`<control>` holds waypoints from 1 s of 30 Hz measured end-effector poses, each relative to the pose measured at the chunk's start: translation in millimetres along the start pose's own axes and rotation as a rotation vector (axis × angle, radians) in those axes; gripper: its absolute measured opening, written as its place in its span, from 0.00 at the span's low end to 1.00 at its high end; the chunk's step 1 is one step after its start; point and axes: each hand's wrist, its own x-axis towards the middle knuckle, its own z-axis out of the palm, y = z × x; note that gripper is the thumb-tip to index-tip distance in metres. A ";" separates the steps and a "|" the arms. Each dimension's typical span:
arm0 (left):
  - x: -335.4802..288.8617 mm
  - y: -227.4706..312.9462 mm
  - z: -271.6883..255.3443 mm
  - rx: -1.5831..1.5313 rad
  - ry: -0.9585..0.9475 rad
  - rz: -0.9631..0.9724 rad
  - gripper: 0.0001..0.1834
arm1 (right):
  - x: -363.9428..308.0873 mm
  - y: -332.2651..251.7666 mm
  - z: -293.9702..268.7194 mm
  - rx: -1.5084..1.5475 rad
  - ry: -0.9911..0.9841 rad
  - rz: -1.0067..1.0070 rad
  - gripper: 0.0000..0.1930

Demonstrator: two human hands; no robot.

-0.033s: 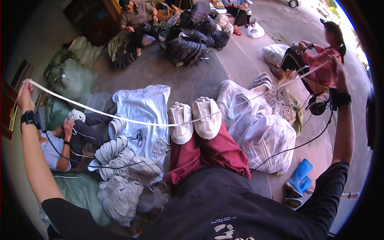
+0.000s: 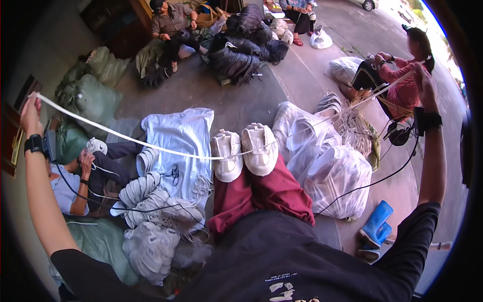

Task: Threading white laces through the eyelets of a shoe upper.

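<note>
Long white lace (image 2: 126,137) spans from hand to hand across cream shoes (image 2: 260,156)

A bulging translucent bag (image 2: 342,176) sits right of the legs, a white cloth (image 2: 183,133) left of them. Between are maroon trousers (image 2: 275,199); blue boots (image 2: 376,224) sit lower right. The cream shoes rest side by side on the trousers near the knees, toes toward the wearer. The left hand (image 2: 31,115) and right hand (image 2: 425,89) are raised wide apart, fingers closed on the lace. It sags from the left, meeting both shoes; any threading is too small to tell.
</note>
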 end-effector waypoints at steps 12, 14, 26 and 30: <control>-107.1 318.9 171.5 -0.163 -0.409 0.400 0.17 | -114.7 -261.3 253.9 -0.099 -0.383 -0.522 0.12; -139.2 352.9 190.8 -0.173 -0.480 0.480 0.16 | -139.2 -293.3 288.2 -0.177 -0.311 -0.535 0.12; -259.4 457.7 202.2 -0.280 -0.624 0.568 0.08 | -216.1 -375.7 393.1 0.099 -0.558 -0.630 0.13; -261.6 462.0 198.6 -0.278 -0.650 0.571 0.08 | -222.9 -386.2 397.7 0.094 -0.551 -0.658 0.12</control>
